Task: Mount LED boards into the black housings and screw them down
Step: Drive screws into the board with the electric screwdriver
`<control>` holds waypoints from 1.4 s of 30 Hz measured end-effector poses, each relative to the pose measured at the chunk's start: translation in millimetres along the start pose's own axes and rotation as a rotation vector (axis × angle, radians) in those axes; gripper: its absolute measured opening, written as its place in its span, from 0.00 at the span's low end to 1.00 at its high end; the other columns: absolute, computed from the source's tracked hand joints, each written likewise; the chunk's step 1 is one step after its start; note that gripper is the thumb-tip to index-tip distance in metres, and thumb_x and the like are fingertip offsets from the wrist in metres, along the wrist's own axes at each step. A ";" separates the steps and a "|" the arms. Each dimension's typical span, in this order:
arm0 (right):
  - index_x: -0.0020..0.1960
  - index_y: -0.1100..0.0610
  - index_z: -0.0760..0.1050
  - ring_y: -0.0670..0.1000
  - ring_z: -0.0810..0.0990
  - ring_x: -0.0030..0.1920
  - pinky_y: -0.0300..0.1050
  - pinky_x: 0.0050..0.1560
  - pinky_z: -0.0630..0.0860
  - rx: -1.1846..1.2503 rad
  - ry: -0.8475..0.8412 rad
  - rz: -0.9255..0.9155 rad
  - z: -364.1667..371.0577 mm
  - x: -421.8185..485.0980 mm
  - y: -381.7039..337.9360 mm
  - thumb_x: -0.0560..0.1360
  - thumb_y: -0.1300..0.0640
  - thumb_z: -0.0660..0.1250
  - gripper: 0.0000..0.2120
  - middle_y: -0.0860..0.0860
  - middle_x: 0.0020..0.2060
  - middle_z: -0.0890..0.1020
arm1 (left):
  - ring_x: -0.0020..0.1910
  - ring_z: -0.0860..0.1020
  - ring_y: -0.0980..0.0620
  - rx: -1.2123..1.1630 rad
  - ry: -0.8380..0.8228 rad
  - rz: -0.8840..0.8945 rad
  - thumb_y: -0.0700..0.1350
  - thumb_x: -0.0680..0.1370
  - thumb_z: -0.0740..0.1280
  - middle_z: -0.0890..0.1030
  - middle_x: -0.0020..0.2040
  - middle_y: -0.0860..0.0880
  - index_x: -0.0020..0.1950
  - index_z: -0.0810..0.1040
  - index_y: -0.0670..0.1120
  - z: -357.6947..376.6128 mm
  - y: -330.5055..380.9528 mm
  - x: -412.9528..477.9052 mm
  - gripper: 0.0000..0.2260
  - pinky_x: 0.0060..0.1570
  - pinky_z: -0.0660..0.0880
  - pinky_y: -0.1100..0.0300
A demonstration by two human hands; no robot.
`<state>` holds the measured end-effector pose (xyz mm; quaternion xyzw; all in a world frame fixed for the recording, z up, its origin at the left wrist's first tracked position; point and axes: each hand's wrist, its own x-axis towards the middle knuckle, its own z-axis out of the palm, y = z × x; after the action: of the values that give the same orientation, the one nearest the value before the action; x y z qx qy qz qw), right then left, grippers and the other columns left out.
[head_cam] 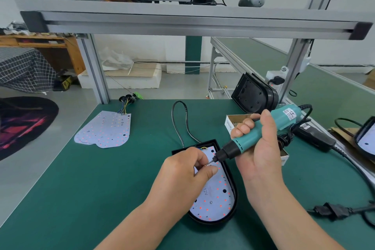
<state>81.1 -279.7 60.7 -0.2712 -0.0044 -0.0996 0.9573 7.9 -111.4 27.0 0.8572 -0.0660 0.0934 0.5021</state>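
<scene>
Right hand (257, 148) is gripping the electric screwdriver (261, 134), bit slanting down-left toward the left hand (186, 170), which is pinching a small screw (207, 164) at the tip. Directly beneath is lying the LED board (217, 191), seated in the black housing (233, 195), long axis running toward the person, on the green desk (121, 178).

Work mat (121, 178): dark green, plain.
Housing (212, 221): black.
LED board (217, 195): white, dotted with red.
Electric screwdriver (284, 116): teal body, black nose, white label.
Spare boards (105, 130): white, with red and pale dots.
Cloth (22, 67): black, white grid check.
Frame rail (182, 20): silver-grey, black end caps.
Screw box (228, 125): white outside, brown inside.
</scene>
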 end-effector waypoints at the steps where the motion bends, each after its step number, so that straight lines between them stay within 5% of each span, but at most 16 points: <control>1: 0.47 0.55 0.74 0.47 0.72 0.32 0.40 0.36 0.74 -0.002 -0.001 0.005 -0.1 -0.7 0.9 0.82 0.49 0.70 0.11 0.49 0.36 0.73 | 0.28 0.71 0.60 0.004 -0.005 -0.002 0.56 0.78 0.76 0.77 0.33 0.67 0.46 0.76 0.62 0.3 -0.4 -0.3 0.09 0.30 0.69 0.71; 7: 0.47 0.55 0.74 0.47 0.71 0.32 0.40 0.36 0.74 -0.007 -0.003 0.015 0.2 -1.2 0.7 0.82 0.47 0.70 0.12 0.49 0.36 0.73 | 0.36 0.75 0.66 0.020 -0.011 -0.005 0.59 0.75 0.78 0.80 0.43 0.69 0.50 0.77 0.63 -0.7 -0.4 0.1 0.11 0.38 0.70 0.72; 12: 0.48 0.55 0.74 0.47 0.71 0.33 0.40 0.36 0.74 0.015 0.018 -0.022 -0.4 3.6 -7.2 0.82 0.47 0.69 0.12 0.48 0.36 0.73 | 0.38 0.76 0.66 0.067 0.017 0.011 0.75 0.69 0.69 0.80 0.48 0.67 0.65 0.76 0.63 -15.9 4.1 4.4 0.29 0.40 0.70 0.67; 16: 0.48 0.54 0.74 0.48 0.72 0.34 0.41 0.37 0.75 0.018 0.029 -0.073 -3.3 9.5 -15.0 0.82 0.47 0.70 0.12 0.48 0.36 0.72 | 0.41 0.76 0.64 0.139 0.247 -0.066 0.66 0.77 0.66 0.81 0.46 0.60 0.58 0.79 0.55 -28.7 -3.5 19.0 0.17 0.43 0.70 0.62; 20: 0.49 0.55 0.73 0.48 0.72 0.35 0.42 0.38 0.75 -0.009 0.038 -0.107 -7.8 13.9 -17.4 0.82 0.47 0.70 0.12 0.49 0.36 0.72 | 0.51 0.79 0.55 0.333 0.122 -0.222 0.64 0.79 0.67 0.79 0.55 0.54 0.61 0.79 0.55 -28.5 -19.1 25.8 0.17 0.51 0.76 0.56; 25: 0.49 0.55 0.74 0.49 0.73 0.35 0.43 0.39 0.76 -0.045 0.035 -0.132 -10.6 17.9 -16.7 0.81 0.48 0.71 0.12 0.49 0.36 0.74 | 0.41 0.80 0.54 0.407 0.052 -0.285 0.65 0.76 0.68 0.81 0.43 0.55 0.49 0.72 0.56 -22.0 -26.3 30.6 0.15 0.38 0.75 0.57; 42: 0.48 0.55 0.71 0.51 0.73 0.33 0.45 0.38 0.77 -0.279 -0.019 -0.225 -12.4 19.2 -10.0 0.81 0.53 0.71 0.10 0.52 0.35 0.73 | 0.29 0.70 0.60 0.094 0.060 -0.281 0.58 0.70 0.74 0.77 0.32 0.64 0.45 0.71 0.50 -20.4 -42.0 40.9 0.18 0.33 0.67 0.58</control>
<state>97.4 -298.1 56.5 -0.4003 -0.0299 -0.2034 0.8930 54.5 -74.0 10.4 0.8774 0.0739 0.0509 0.4713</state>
